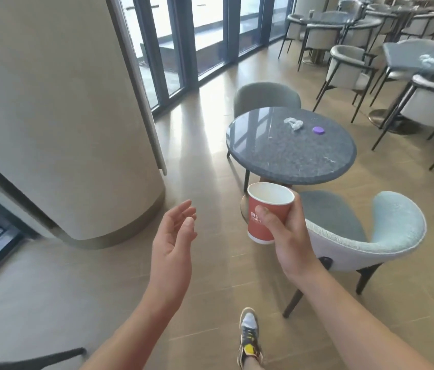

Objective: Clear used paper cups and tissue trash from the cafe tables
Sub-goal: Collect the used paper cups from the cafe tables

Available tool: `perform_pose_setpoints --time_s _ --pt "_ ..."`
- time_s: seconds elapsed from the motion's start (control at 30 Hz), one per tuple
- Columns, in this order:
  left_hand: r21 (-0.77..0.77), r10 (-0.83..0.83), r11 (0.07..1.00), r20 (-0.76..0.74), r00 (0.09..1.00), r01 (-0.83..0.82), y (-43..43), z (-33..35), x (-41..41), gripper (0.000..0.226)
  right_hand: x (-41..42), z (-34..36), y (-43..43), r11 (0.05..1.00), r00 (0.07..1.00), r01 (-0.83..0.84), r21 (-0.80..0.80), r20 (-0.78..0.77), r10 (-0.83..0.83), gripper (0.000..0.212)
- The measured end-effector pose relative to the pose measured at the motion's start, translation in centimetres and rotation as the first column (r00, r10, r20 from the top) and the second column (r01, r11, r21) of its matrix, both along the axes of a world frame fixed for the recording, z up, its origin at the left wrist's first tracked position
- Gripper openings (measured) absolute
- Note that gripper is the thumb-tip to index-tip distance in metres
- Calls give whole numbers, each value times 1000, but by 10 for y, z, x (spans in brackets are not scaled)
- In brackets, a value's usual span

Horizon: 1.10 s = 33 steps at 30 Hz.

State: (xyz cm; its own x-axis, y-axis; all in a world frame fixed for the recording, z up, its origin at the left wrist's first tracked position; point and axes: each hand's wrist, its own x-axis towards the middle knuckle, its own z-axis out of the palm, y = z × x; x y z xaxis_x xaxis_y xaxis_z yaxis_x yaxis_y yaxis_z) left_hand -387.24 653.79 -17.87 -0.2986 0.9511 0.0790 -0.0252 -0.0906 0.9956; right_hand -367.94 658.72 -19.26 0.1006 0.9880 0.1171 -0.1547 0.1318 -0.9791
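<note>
My right hand (288,233) grips a red paper cup (264,212) upright, its white inside empty, held just short of a round dark stone table (290,156). On that table lies a crumpled white tissue (293,123) beside a small purple disc (318,130). My left hand (174,237) hangs open in front of me, palm turned inward, holding nothing. Another crumpled tissue (427,60) lies on a square grey table (408,57) at the far right.
A pale blue chair (365,236) stands right of the cup, a grey-green chair (264,97) behind the round table. A wide beige pillar (63,116) fills the left, glass doors (184,44) beyond. More chairs and tables (325,20) crowd the back right. My shoe (249,340) is on the wood floor.
</note>
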Motion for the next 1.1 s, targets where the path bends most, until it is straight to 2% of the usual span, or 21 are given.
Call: perform_pose_setpoints --time_s 0.1,0.33,0.5,0.8,1.1 --pt "5 22 1000 5 1000 -22 78 -4 7 36 13 -2 81 1000 999 -6 -4 -34 6 66" --pt "-15 67 998 35 997 -66 235 3 22 37 28 13 241 999 999 -30 -24 -35 29 53" --pt "4 68 998 44 997 -69 333 6 16 36 13 16 339 999 1000 -23 -43 -16 23 62" --pt "60 18 998 24 1000 -20 540 -8 -45 37 -51 4 529 999 999 -29 -19 -28 28 56" --pt "66 -74 995 14 997 73 734 4 -121 32 -127 10 705 995 995 91 -36 -47 -93 55"
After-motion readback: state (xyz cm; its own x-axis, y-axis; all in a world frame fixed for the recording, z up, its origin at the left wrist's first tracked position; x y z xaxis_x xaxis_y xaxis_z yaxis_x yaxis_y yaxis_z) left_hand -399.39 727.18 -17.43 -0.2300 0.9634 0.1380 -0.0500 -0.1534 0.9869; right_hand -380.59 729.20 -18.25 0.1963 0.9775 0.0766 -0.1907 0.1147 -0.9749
